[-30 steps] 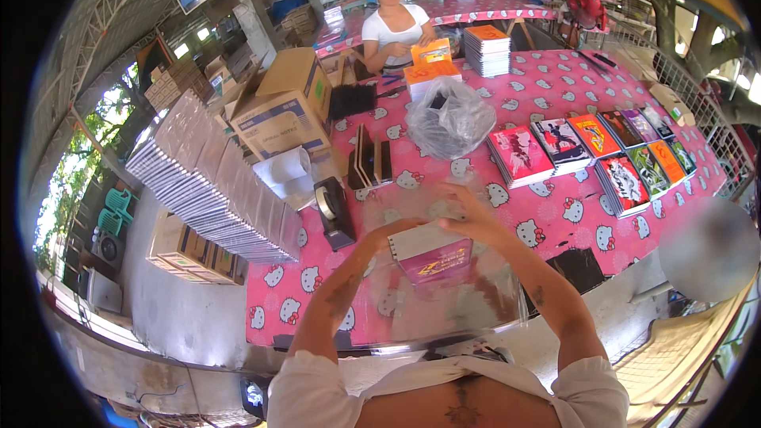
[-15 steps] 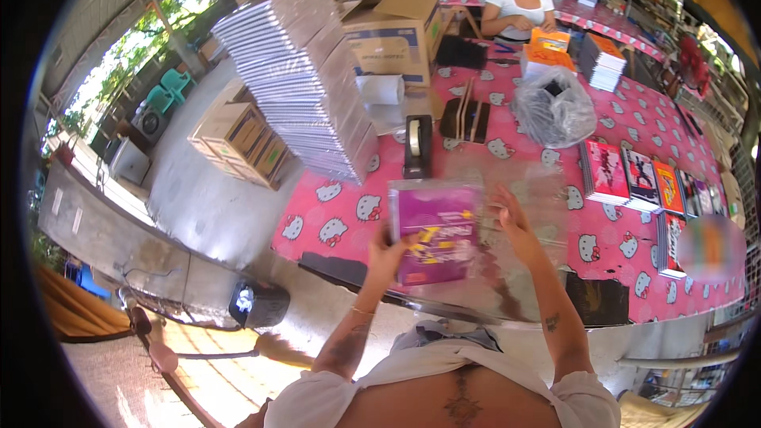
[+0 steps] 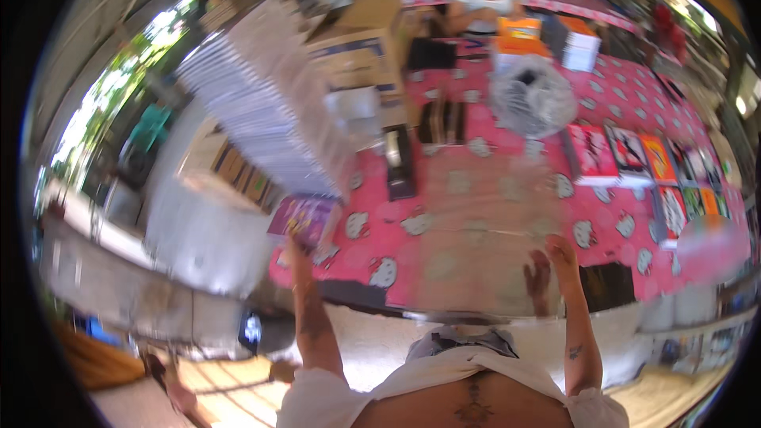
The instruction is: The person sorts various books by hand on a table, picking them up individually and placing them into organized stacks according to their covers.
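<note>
Notebook (image 3: pixel 307 215) before stack (image 3: pixel 265 103), tape dispenser (image 3: pixel 399 164) right

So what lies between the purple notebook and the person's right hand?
In the head view: pink cat-patterned tablecloth beside the purple notebook, then a glossy see-through sheet near the right hand.

- Purple rectangular notebook (image 3: pixel 314 215) with yellow markings; details blurred.
- Printed cover upward, near edge in left hand (image 3: pixel 296 244).
- Located at pink patterned worktop's (image 3: pixel 365 252) left end, beside tall pale book stack (image 3: pixel 258 107).
</note>
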Demonstrator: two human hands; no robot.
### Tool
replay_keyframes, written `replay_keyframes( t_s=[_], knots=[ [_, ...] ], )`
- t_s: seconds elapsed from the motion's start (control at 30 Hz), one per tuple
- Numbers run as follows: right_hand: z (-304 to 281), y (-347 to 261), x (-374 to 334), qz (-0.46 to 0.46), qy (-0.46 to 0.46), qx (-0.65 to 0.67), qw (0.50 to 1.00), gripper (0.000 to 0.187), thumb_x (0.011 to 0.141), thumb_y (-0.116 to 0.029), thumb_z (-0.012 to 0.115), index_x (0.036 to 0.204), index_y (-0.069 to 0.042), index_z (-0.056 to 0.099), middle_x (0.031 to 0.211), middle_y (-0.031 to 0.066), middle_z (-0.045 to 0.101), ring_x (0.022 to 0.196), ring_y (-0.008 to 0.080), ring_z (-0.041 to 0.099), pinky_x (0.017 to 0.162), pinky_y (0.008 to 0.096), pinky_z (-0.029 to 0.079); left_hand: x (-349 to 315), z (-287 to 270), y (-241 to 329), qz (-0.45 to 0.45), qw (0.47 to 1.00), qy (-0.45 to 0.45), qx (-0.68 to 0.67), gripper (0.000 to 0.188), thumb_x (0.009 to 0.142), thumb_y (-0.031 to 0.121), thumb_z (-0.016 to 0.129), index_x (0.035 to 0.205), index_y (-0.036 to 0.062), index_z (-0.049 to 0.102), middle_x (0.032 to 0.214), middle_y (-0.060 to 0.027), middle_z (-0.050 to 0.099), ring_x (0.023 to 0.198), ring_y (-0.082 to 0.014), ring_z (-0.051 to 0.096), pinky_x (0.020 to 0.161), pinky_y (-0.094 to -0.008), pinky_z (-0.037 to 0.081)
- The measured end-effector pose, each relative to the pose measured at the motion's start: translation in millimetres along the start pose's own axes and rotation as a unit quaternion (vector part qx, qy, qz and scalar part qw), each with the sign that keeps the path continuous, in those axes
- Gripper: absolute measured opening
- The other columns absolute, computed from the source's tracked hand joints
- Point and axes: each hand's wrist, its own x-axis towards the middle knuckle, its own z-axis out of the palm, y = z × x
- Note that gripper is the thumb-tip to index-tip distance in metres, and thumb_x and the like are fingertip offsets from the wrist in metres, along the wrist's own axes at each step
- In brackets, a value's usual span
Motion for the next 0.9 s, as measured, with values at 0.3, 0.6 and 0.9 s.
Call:
replay_keyframes(
  t_s=[0.3,0.6,0.9],
  knots=[
    [-109.3,29.0,-21.2,-0.018,0.198,-0.525,0.827,0.055,0.089,-0.034,0.06,0.138,-0.012,0.047,0.144,0.0189,0.042,0.133,0.0379,0.039,0.109,0.0515,0.032,-64.5,86.0,96.8,0.207,0.961,0.139,0.118,0.049,0.086,0.024,0.07,0.123,-0.0036,0.054,0.114,-0.0233,0.06,0.093,-0.0359,0.062,0.079,-0.049,0.052],
    [-197.8,-8.7,-79.4,-0.08,0.221,-0.389,0.891,0.049,0.095,-0.035,0.055,0.138,-0.011,0.048,0.145,0.02,0.04,0.135,0.039,0.036,0.11,0.0491,0.03,-386.5,274.2,462.2,0.487,0.714,-0.47,-0.178,0.059,0.092,0.035,0.062,0.134,-0.0027,0.047,0.134,-0.0278,0.05,0.128,-0.0436,0.043,0.109,-0.049,0.034],
    [-399.6,51.5,-209.3,0.088,0.53,0.282,0.795,0.04,0.1,-0.041,0.045,0.126,-0.014,0.057,0.123,0.0061,0.057,0.108,0.0203,0.054,0.092,0.0366,0.04,-741.5,144.2,525.8,0.381,0.139,-0.853,-0.328,0.037,0.095,0.035,0.056,0.12,0.0083,0.064,0.122,-0.011,0.063,0.118,-0.0296,0.055,0.109,-0.0431,0.034]
  ],
)
